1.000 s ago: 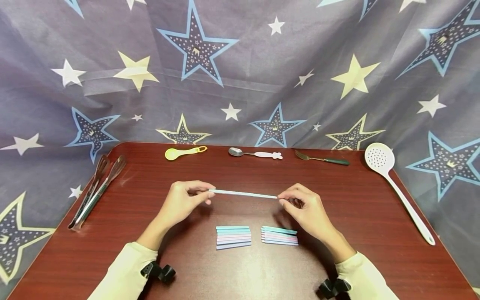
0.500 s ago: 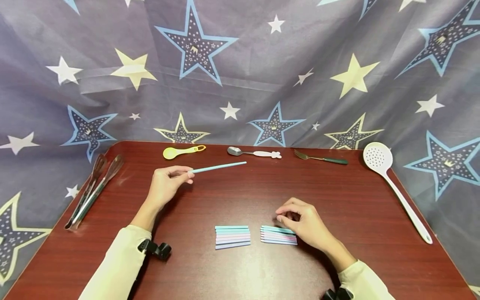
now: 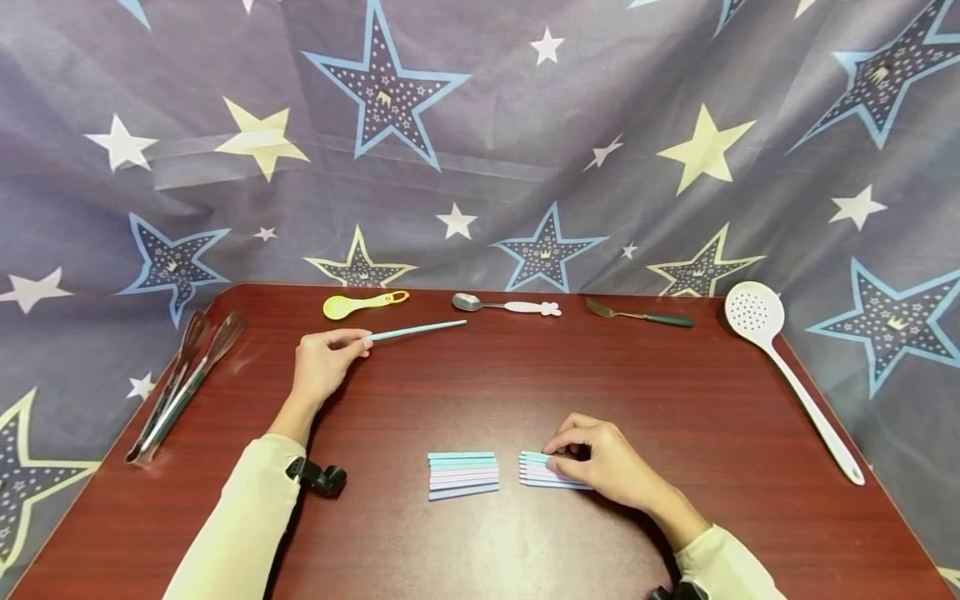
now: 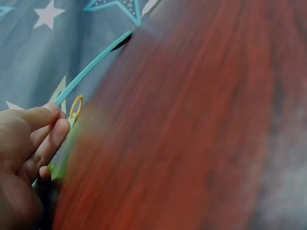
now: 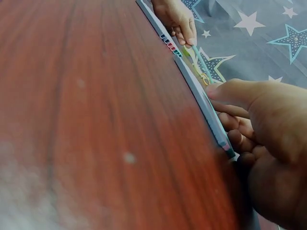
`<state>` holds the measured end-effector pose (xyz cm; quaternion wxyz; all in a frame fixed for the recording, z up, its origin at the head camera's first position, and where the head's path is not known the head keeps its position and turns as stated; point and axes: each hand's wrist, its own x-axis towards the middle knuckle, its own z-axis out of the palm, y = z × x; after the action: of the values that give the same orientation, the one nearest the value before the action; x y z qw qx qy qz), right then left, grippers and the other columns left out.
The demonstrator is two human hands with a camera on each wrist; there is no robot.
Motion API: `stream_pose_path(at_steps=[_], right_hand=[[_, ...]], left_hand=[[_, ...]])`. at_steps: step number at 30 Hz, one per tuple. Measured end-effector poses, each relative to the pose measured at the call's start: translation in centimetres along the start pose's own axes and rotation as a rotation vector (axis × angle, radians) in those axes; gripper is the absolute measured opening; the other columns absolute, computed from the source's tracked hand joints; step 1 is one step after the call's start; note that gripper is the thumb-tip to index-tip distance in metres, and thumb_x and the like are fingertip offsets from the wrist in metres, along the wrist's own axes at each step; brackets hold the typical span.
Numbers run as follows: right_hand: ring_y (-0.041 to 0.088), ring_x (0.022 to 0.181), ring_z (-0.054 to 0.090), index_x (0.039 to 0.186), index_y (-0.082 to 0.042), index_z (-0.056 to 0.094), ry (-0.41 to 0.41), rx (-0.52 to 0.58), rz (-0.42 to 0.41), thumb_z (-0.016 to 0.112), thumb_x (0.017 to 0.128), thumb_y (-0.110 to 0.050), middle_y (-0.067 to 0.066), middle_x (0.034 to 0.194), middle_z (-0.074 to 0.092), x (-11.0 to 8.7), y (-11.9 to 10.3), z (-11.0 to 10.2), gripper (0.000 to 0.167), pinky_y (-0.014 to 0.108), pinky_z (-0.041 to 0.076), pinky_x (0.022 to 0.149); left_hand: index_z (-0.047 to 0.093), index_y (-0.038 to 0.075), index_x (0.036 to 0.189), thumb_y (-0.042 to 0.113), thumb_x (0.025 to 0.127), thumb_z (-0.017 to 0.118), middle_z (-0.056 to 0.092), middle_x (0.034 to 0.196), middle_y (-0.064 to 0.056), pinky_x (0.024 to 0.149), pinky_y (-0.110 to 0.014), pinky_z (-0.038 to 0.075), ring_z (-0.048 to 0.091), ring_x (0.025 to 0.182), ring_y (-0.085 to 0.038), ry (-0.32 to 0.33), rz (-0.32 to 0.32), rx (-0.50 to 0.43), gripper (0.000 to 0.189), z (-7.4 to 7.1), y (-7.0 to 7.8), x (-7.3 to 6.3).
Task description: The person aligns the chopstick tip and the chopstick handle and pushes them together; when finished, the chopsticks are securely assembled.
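In the head view my left hand (image 3: 324, 365) pinches one end of a thin light-blue stick (image 3: 420, 329) between thumb and fingers. The stick points right, low over the back of the table. My right hand (image 3: 606, 460) is over the right row of pastel sticks (image 3: 534, 475), fingers bent, thumb and index fingertips right at its teal far edge. I cannot tell whether they grip a stick. That hand hides the row's right part. To its left lies a similar row of sticks (image 3: 463, 477) in teal, pink and lilac.
Along the back edge lie a yellow measuring spoon (image 3: 363, 303), a spoon with a white handle (image 3: 504, 306) and a fork with a green handle (image 3: 639, 315). Metal tongs (image 3: 180, 392) lie at the left edge, a white skimmer (image 3: 791, 371) at the right. A star-patterned cloth (image 3: 480, 142) hangs behind.
The right hand has let go of the light-blue stick and come down toward me to the right row. The left hand has carried the stick left and back.
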<state>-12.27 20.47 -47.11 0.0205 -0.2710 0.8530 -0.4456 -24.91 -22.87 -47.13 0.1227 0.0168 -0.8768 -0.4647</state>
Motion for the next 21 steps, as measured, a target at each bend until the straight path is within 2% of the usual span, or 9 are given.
stream_pose_path(at_steps=[3, 5, 8, 13, 21], right_hand=[[0.006, 0.081, 0.059, 0.096, -0.02, 0.08, -0.014, -0.02, 0.01, 0.082, 0.088, -0.015, -0.008, 0.093, 0.068, -0.03, -0.07, -0.09, 0.01, 0.021, 0.049, 0.069], [0.006, 0.081, 0.059, 0.096, -0.021, 0.08, -0.02, -0.03, 0.02, 0.083, 0.087, -0.015, -0.009, 0.094, 0.068, -0.02, -0.15, -0.13, 0.011, 0.021, 0.05, 0.069], [0.006, 0.083, 0.06, 0.096, -0.022, 0.08, -0.022, -0.034, 0.037, 0.083, 0.087, -0.014, -0.01, 0.094, 0.068, 0.0, -0.24, -0.17, 0.012, 0.021, 0.05, 0.071], [0.006, 0.083, 0.06, 0.096, -0.021, 0.08, -0.018, -0.033, 0.039, 0.083, 0.087, -0.013, -0.01, 0.094, 0.068, 0.05, -0.2, -0.16, 0.012, 0.021, 0.05, 0.072], [0.007, 0.083, 0.06, 0.095, -0.019, 0.08, -0.017, -0.012, 0.035, 0.082, 0.088, -0.015, -0.006, 0.093, 0.069, 0.02, -0.02, 0.02, 0.008, 0.022, 0.05, 0.071]], left_hand=[[0.083, 0.016, 0.105, 0.029, 0.09, 0.082, 0.081, 0.096, -0.01, 0.095, -0.03, 0.048, 0.072, 0.102, -0.021, 0.016, 0.018, 0.076, 0.02, 0.04, -0.38, 0.26], [0.083, 0.014, 0.105, 0.025, 0.09, 0.081, 0.08, 0.104, -0.012, 0.103, -0.043, 0.044, 0.07, 0.111, -0.031, 0.014, 0.05, 0.108, 0.019, 0.11, -0.58, 0.41], [0.083, 0.01, 0.102, 0.019, 0.09, 0.081, 0.078, 0.11, -0.015, 0.106, -0.054, 0.039, 0.069, 0.111, -0.037, 0.009, 0.108, 0.147, 0.016, 0.24, -0.71, 0.61], [0.083, 0.008, 0.1, 0.013, 0.088, 0.08, 0.077, 0.104, -0.018, 0.098, -0.053, 0.038, 0.067, 0.092, -0.035, 0.014, 0.158, 0.193, 0.013, 0.42, -0.56, 0.76], [0.083, 0.009, 0.103, 0.014, 0.09, 0.078, 0.074, 0.101, -0.018, 0.094, -0.051, 0.036, 0.061, 0.085, -0.029, -0.019, 0.14, 0.232, 0.015, 0.47, -0.77, 0.71]])
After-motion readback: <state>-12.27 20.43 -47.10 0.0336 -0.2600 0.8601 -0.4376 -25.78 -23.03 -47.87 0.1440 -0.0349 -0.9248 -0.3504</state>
